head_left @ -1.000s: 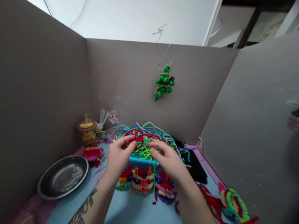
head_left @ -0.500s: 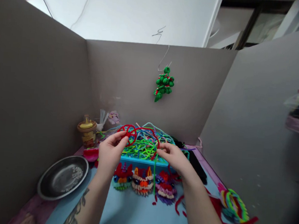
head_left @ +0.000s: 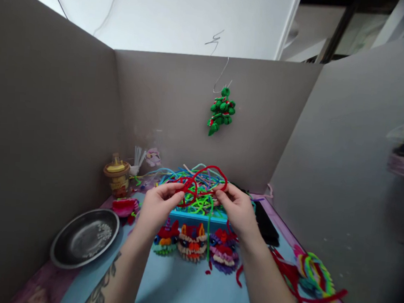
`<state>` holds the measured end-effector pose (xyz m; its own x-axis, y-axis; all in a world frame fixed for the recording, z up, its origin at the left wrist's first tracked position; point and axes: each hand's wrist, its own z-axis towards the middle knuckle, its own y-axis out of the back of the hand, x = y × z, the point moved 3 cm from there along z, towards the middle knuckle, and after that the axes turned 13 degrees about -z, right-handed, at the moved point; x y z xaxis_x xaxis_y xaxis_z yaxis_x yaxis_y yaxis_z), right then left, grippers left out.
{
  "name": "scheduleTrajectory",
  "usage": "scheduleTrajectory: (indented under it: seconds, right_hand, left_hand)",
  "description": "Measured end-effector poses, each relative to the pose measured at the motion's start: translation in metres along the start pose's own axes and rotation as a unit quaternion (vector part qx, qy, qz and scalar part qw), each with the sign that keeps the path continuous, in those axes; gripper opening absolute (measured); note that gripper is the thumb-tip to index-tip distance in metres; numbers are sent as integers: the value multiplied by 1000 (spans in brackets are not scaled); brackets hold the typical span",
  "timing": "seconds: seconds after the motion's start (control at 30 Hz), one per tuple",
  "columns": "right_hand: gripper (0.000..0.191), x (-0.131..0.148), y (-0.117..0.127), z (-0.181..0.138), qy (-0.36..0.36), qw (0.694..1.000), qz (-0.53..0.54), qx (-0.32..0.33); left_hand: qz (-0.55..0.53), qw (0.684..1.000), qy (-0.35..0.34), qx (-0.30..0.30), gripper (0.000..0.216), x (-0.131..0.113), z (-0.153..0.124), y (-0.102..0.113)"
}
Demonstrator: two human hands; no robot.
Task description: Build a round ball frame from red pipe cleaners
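Observation:
My left hand (head_left: 160, 207) pinches a wheel-like ring of red pipe cleaner (head_left: 195, 195) between thumb and fingers. From that ring a long red strand arches up and over to my right hand (head_left: 235, 208), whose thumb and fingers are closed on it. Behind both hands a blue tray (head_left: 199, 218) holds a heap of green, blue and other coloured pipe cleaners (head_left: 202, 207). Below the hands stand three fuzzy figures: one red and teal (head_left: 166, 240), one orange and beige (head_left: 193, 243), one purple and red (head_left: 224, 252).
A dark metal bowl (head_left: 84, 238) lies at the left, near a lidded cup (head_left: 118, 176). A black flat object (head_left: 266, 225) and coiled coloured pipe cleaners (head_left: 316, 277) are at the right. A green ornament (head_left: 221, 111) hangs on the back panel (head_left: 164, 96); grey panels flank the table.
My left hand has moved right with the red ring, which has turned. My right hand has risen slightly; the strand's arch now stands higher, and the hands are closer together.

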<state>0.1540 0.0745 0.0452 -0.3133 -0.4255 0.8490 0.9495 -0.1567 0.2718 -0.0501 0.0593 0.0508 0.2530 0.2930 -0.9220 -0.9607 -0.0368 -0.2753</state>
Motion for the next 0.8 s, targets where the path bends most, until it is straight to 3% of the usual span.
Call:
scheduleTrajectory:
  seconds: [0.17,0.3,0.47,0.8]
  right_hand:
    - [17,6,-2,-6,35,998,-4,-43]
    - [19,9,-7,-7,30,999,-11,17]
    - [22,8,-14,-7,-21,995,57,79]
    - [17,18,-27,-14,-23,993,66,93]
  left_hand:
    - [-23,998,39,51,24,2,-3,-6]
    - [-19,996,48,72,23,-1,-4,-10]
    - [-7,994,39,102,19,-3,-6,-12]
    - [-8,992,18,124,17,-2,-9,-17]
